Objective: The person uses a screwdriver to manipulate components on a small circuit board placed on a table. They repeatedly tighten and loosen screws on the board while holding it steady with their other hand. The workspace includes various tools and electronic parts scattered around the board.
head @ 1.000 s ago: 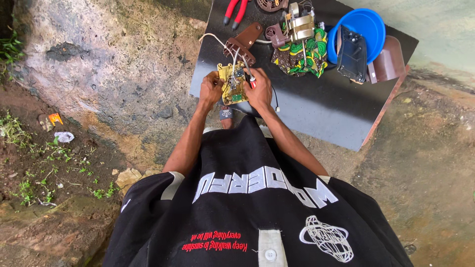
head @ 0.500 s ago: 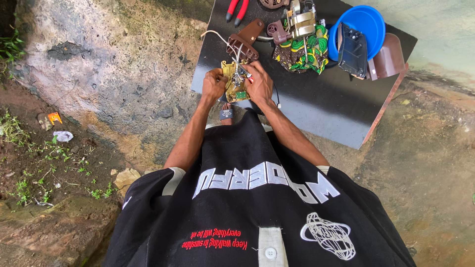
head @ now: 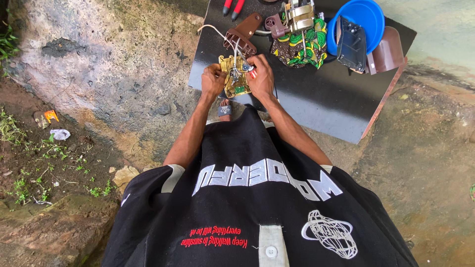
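Yellow-green circuit board [head: 236, 79] sits pinched between both hands just above the black table [head: 316, 106]: the left hand [head: 213, 81] closes on its left edge, the right hand [head: 261, 78] on its right. It looks light, stiff and fragile, best gripped by bare edges. Beyond the fingertips lie a brown plastic casing [head: 243, 33], patterned cloth [head: 303, 43] and a blue bowl [head: 370, 17].

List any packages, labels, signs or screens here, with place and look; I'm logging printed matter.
No packages, signs or lit screens show.
Shirt print: on the person's black top, large white letters, small red lines below, a white oval emblem.
Dark device: in the blue bowl, a black slab; whether it has a screen cannot be told.
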